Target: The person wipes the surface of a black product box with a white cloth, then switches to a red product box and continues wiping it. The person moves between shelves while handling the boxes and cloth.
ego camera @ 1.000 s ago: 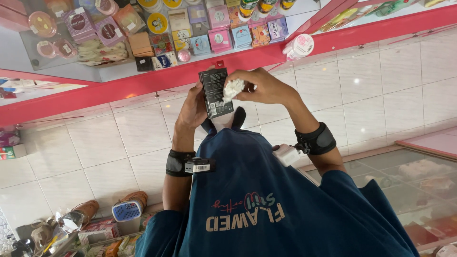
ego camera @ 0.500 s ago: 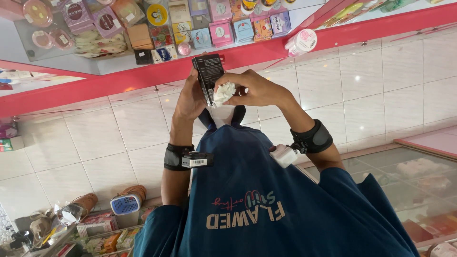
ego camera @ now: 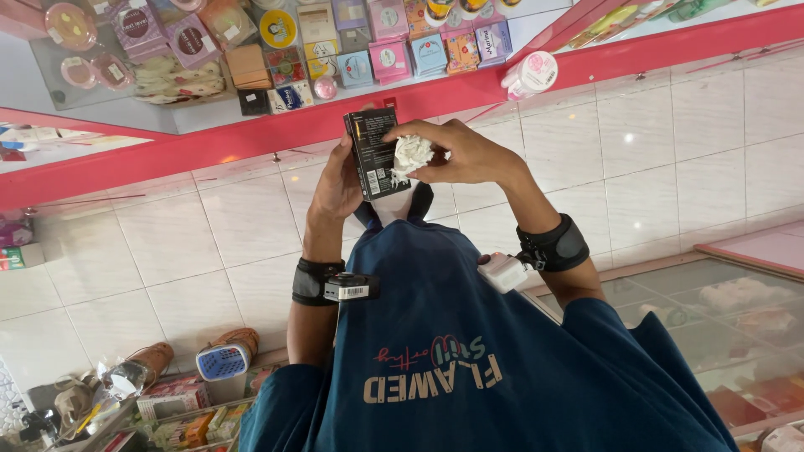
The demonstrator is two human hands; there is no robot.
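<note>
The box (ego camera: 371, 154) held up in the left hand (ego camera: 335, 186) is black with fine white print and a white barcode patch. The crumpled cloth (ego camera: 411, 154) in the right hand (ego camera: 465, 153) is white. Both wrist straps (ego camera: 315, 280) are black; one carries a small white device (ego camera: 502, 271). The shirt (ego camera: 477, 360) is dark teal with cream and red lettering. The floor tiles (ego camera: 209, 226) are glossy white with grey joints. The counter edge (ego camera: 251, 138) is bright pink-red. The small boxes (ego camera: 385, 33) behind the glass are pink, purple, blue, yellow and orange.
</note>
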